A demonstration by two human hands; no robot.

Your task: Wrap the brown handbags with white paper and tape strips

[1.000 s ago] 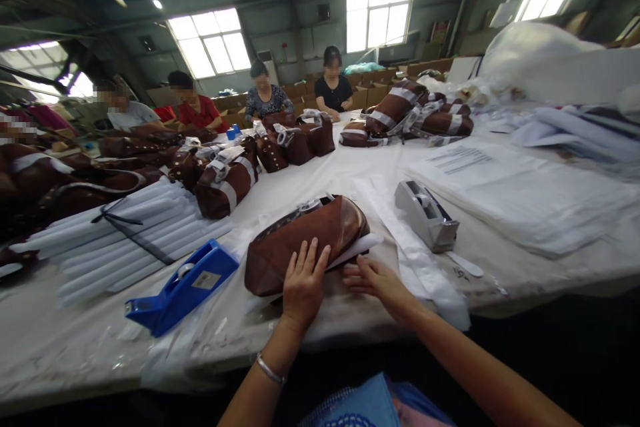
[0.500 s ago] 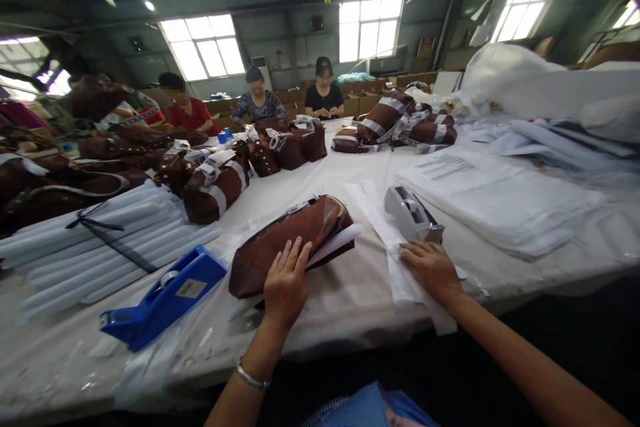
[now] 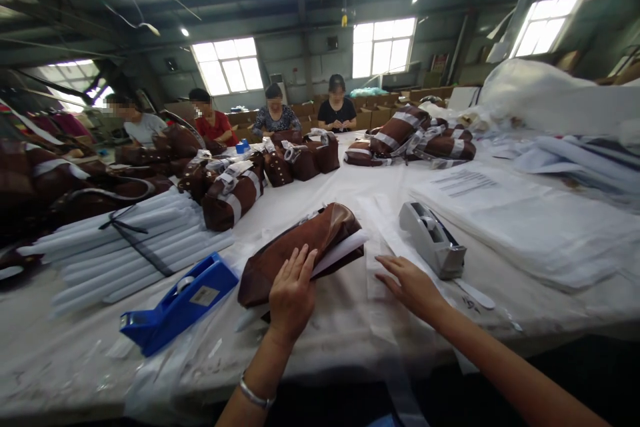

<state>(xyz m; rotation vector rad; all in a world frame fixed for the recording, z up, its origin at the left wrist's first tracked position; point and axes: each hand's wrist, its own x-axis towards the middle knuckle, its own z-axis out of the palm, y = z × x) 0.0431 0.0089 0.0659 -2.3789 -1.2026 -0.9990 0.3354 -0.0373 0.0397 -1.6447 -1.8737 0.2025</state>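
Note:
A brown leather-look bag lies on its side in front of me, with white sheet material sticking out of its right-hand end. My left hand rests flat on the bag, fingers stretched out. To the right of the bag my right hand hovers low over the table, thumb and fingers apart, at a thin white translucent strip. Whether its fingertips touch the strip is hard to tell. Just beyond that hand stands a grey tape dispenser. A blue tape dispenser sits left of the bag.
Bundled white rolls lie at the left, near brown bags. More wrapped brown bags are piled farther back. A stack of white plastic sheets lies at the right. Several people sit across the table.
My right hand has moved left, away from the grey dispenser and toward the bag, and the strip's near end has shifted left. My left hand stays on the bag. The view has tilted up.

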